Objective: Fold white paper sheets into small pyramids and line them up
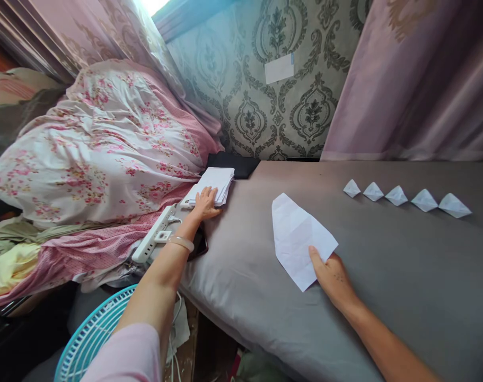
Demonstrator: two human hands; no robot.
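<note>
My left hand (206,203) reaches out to a stack of white paper (217,180) at the far left of the grey-covered surface, its spread fingers lying on the near edge of the stack. In my right hand (333,273) is a creased, partly folded sheet of paper (299,236), gripped at its right corner with the thumb on top. The sheet is held over the grey cover. Several small folded paper shapes (396,195) stand in a row at the far right, apart from both hands.
A white power strip (156,236) with plugs lies by my left forearm, beside a dark phone (201,245) partly hidden under my wrist. A blue plastic basket (96,323) stands below. Floral bedding (98,143) is heaped at left. A black item (241,165) lies behind the stack.
</note>
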